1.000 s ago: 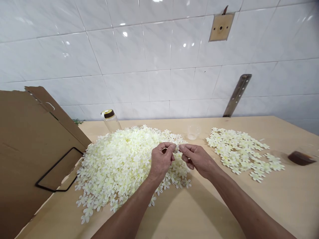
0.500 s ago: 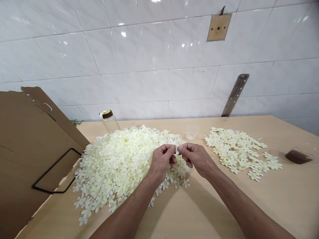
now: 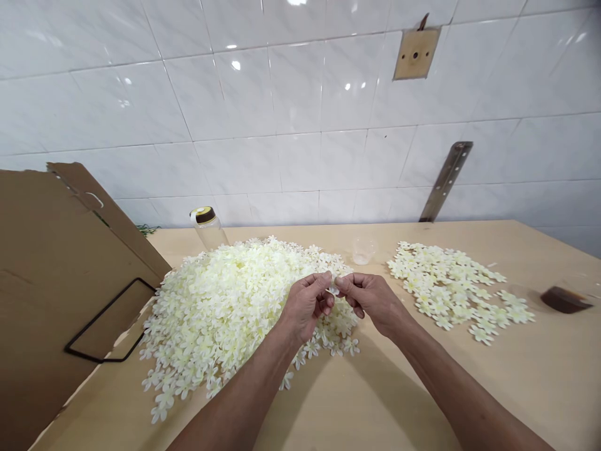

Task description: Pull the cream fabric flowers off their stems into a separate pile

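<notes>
Between the pinched fingertips of my left hand (image 3: 307, 304) and my right hand (image 3: 370, 297) is a small white artificial flower (image 3: 333, 285). Both hands grip it from opposite sides, and the fingers hide part of it. They are held over the right edge of a large heap of white and pale yellow artificial flowers (image 3: 225, 300). Farther right, a flatter spread of similar flowers (image 3: 441, 282) lies on the table, some with yellow centres.
A small clear plastic cup (image 3: 364, 252) stands behind my hands. At the back left is a clear bottle (image 3: 210, 233) with a dark and yellow lid. A cardboard box (image 3: 70, 263) borders the left side, and a glass of dark liquid (image 3: 565, 299) is on the right.
More of the white flower shows between my fingertips now. The hands keep nearly the same place, and the whole view has shifted slightly.
</notes>
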Demonstrator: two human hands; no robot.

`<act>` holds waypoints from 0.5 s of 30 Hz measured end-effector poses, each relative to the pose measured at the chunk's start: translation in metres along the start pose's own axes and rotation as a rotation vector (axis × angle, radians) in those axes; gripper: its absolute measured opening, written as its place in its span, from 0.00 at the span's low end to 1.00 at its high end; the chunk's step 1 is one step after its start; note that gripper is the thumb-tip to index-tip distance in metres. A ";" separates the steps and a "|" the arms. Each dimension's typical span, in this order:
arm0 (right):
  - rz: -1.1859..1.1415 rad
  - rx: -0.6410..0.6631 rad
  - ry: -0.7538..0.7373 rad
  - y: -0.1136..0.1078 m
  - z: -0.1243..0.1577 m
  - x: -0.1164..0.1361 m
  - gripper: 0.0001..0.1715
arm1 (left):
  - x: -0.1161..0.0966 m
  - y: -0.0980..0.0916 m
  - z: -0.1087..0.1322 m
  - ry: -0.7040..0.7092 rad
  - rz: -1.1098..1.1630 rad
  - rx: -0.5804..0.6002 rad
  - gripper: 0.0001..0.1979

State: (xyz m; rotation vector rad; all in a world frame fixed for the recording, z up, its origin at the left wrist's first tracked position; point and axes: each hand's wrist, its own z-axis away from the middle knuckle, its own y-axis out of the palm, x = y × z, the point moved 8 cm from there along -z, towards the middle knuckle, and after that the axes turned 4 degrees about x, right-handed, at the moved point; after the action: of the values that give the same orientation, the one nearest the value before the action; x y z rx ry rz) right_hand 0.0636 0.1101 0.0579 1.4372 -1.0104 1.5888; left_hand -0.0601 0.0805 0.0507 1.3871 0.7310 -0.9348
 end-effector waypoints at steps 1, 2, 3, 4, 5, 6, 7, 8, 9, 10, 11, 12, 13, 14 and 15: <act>0.005 -0.004 0.005 0.000 0.000 0.000 0.24 | -0.001 0.000 0.000 0.008 -0.020 0.002 0.16; 0.007 -0.006 0.008 -0.001 0.000 0.000 0.25 | -0.002 0.000 0.000 0.020 -0.041 0.001 0.16; 0.006 -0.003 0.010 0.000 0.000 0.000 0.25 | -0.004 -0.001 0.001 0.031 -0.062 -0.006 0.15; 0.000 0.005 0.011 0.000 0.000 0.000 0.25 | -0.005 -0.002 0.001 0.040 -0.078 -0.015 0.15; -0.011 0.017 0.012 0.001 0.000 0.000 0.25 | -0.007 -0.003 0.001 0.046 -0.090 -0.027 0.15; -0.026 0.033 0.013 0.002 -0.001 -0.001 0.26 | -0.008 -0.003 0.001 0.049 -0.096 -0.037 0.15; -0.042 0.052 0.012 0.003 -0.001 -0.001 0.27 | -0.009 -0.004 0.001 0.051 -0.098 -0.045 0.15; -0.057 0.071 0.011 0.005 -0.001 -0.002 0.28 | -0.010 -0.005 0.001 0.053 -0.098 -0.049 0.16; -0.069 0.087 0.009 0.006 -0.002 -0.002 0.29 | -0.011 -0.005 0.001 0.053 -0.097 -0.050 0.16; -0.077 0.099 0.008 0.006 -0.002 -0.002 0.29 | -0.011 -0.006 0.000 0.053 -0.100 -0.050 0.16; -0.081 0.106 0.006 0.007 -0.002 -0.002 0.30 | -0.012 -0.006 0.000 0.053 -0.107 -0.051 0.16; -0.083 0.109 0.007 0.006 -0.002 -0.002 0.30 | -0.012 -0.006 0.000 0.052 -0.120 -0.053 0.16; -0.082 0.109 0.008 0.006 -0.001 -0.002 0.30 | -0.012 -0.007 0.001 0.053 -0.138 -0.057 0.16; -0.081 0.109 0.011 0.006 -0.001 -0.001 0.30 | -0.013 -0.007 0.001 0.057 -0.160 -0.060 0.15; -0.081 0.109 0.014 0.006 -0.001 0.000 0.30 | -0.014 -0.007 0.001 0.065 -0.184 -0.064 0.15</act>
State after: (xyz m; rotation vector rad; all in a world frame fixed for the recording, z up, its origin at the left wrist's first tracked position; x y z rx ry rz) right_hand 0.0582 0.1084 0.0571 1.5189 -0.8581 1.6144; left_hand -0.0731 0.0813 0.0601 1.3147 0.9428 -1.0034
